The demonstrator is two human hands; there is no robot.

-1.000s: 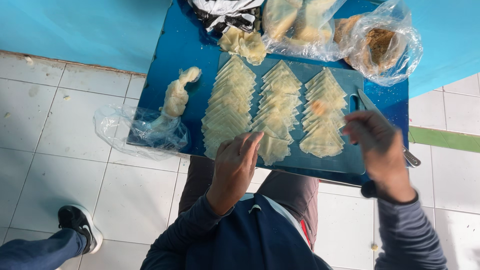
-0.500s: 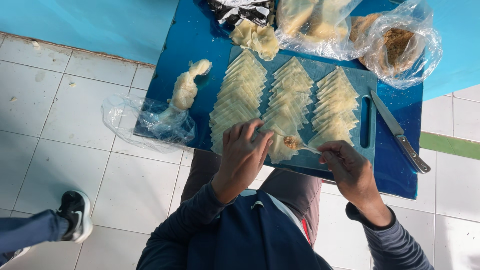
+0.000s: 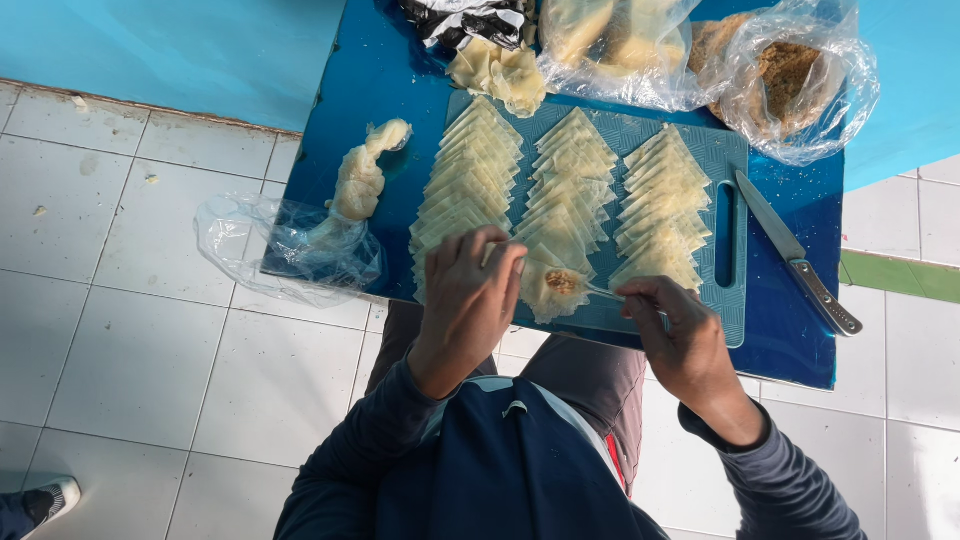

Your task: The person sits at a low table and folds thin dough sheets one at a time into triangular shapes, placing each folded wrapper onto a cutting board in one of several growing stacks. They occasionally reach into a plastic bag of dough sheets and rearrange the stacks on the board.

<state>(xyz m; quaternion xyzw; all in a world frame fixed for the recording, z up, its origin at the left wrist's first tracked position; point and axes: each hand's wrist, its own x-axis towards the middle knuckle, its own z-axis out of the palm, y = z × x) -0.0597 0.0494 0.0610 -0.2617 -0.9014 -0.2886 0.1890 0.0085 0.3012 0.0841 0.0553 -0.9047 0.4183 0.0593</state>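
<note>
Pale dough wrappers point(image 3: 570, 190) lie fanned in three overlapping rows on a teal cutting board point(image 3: 728, 300), which sits on a blue bench point(image 3: 380, 80). At the near end of the middle row one wrapper point(image 3: 550, 290) carries a small brown dab of filling. The left hand point(image 3: 470, 290) rests over that wrapper's left edge, its grip curled together and pinning the sheet. The right hand point(image 3: 680, 330) has its grip pinched shut on a thin spoon point(image 3: 605, 293), whose tip touches the dab of filling.

So the step in hand looks like loading filling onto the front wrapper. Next, I judge, the spoon tip must lift clear without dragging the thin sheet, while the left fingers keep it flat.

A knife point(image 3: 795, 250) lies right of the board, apart from both hands. A bag of brown filling point(image 3: 790, 70) sits at the bench's far right corner, and a dough lump point(image 3: 360, 180) lies left of the board.
</note>
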